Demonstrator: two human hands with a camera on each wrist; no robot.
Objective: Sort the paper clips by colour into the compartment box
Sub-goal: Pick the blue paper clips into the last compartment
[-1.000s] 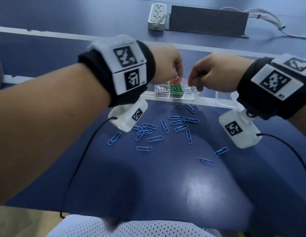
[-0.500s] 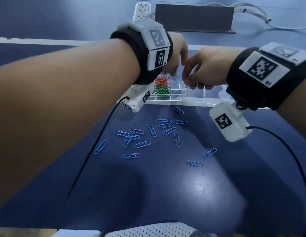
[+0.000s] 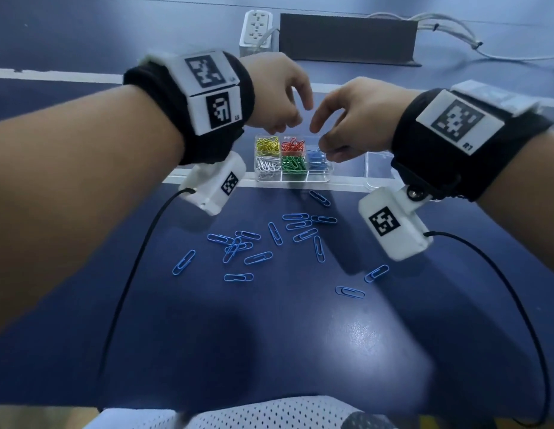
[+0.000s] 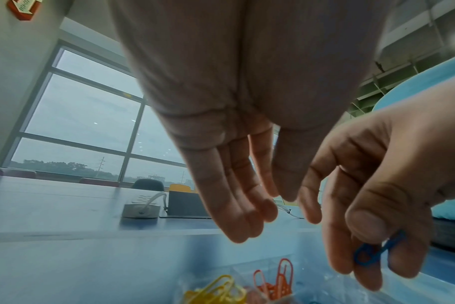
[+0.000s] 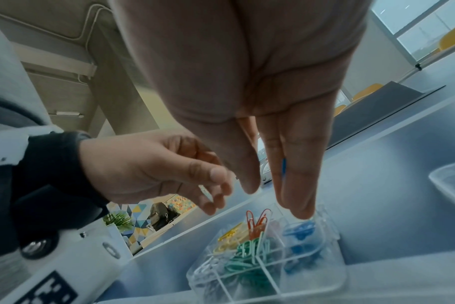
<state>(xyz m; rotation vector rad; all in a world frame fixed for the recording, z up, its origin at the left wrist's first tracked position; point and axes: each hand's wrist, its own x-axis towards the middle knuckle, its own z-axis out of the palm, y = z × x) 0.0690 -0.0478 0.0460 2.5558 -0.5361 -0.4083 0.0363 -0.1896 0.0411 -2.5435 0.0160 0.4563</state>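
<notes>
Both hands are hovering over the compartment box [image 3: 292, 178]: your right hand [image 3: 350, 125] is pinching one blue clip [image 4: 377, 250] above the blue compartment, your left hand [image 3: 275, 94] is hanging loose, empty.

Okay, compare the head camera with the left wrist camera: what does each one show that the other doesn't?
Only the head view shows the loose blue clips on the table and the box's white, green and blue compartments. Only the left wrist view shows the blue clip pinched in the right hand, plus windows. Both show the left hand, the yellow clips and the red clips.
</notes>
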